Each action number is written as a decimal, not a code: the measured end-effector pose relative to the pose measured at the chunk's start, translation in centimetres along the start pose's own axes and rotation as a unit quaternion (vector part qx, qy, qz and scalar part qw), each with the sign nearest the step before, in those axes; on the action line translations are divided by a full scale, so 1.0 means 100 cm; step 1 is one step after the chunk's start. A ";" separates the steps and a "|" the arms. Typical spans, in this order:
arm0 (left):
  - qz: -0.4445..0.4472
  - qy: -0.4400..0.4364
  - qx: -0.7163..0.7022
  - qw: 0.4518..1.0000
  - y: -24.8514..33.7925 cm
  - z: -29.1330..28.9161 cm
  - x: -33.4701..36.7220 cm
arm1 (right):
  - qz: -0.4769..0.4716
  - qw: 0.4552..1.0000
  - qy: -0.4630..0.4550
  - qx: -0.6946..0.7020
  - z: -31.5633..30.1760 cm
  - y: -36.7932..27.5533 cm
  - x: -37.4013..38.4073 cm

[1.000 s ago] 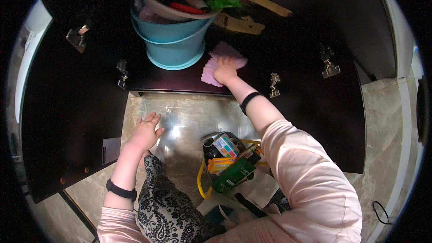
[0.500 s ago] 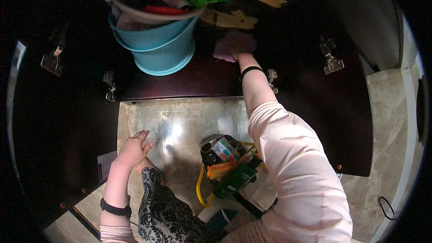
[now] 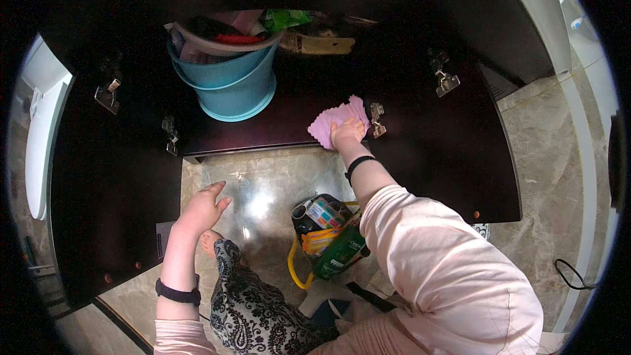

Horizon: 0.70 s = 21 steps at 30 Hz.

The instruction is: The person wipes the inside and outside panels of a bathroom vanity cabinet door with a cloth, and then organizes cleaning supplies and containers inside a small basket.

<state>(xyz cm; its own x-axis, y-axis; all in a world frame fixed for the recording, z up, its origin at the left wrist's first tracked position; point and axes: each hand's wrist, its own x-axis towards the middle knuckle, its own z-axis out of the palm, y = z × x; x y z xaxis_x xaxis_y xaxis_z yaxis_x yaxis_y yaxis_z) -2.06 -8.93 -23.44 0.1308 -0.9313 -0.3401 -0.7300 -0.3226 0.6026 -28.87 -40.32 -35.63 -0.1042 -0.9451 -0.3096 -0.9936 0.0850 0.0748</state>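
My right hand has hold of a pink cloth with a zigzag edge, its fingers pressed onto it. The cloth lies at the front edge of the dark cabinet's bottom board, beside a metal hinge on the right. Over the tiled floor to the left, my left hand is empty, its fingers stretched out. A light blue bucket stands on the board further in, with a paler basin of red, pink and green things in its top.
Two dark cabinet doors stand open on either side. On the floor between them sits a black container with a yellow handle, holding a green bottle and orange packets. A brush-like wooden thing lies behind the bucket. More hinges flank the opening.
My right hand has drawn the pink cloth from deep inside the cabinet toward me, to the board's front edge. The view has shifted; my left hand stays open over the floor.
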 end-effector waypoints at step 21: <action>0.011 -0.008 -0.005 1.000 -0.031 0.026 0.029 | -0.253 0.958 0.093 -0.099 -0.090 -0.083 0.122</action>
<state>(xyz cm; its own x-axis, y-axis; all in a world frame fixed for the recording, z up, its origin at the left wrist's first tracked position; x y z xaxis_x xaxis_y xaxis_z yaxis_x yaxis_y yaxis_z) -1.16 -10.21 -28.15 0.1046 -0.9352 -0.3384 -0.7262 -0.3043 0.6165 -21.46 -55.39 -31.49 0.4156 -0.8915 -0.1803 -0.8855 -0.4419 0.1435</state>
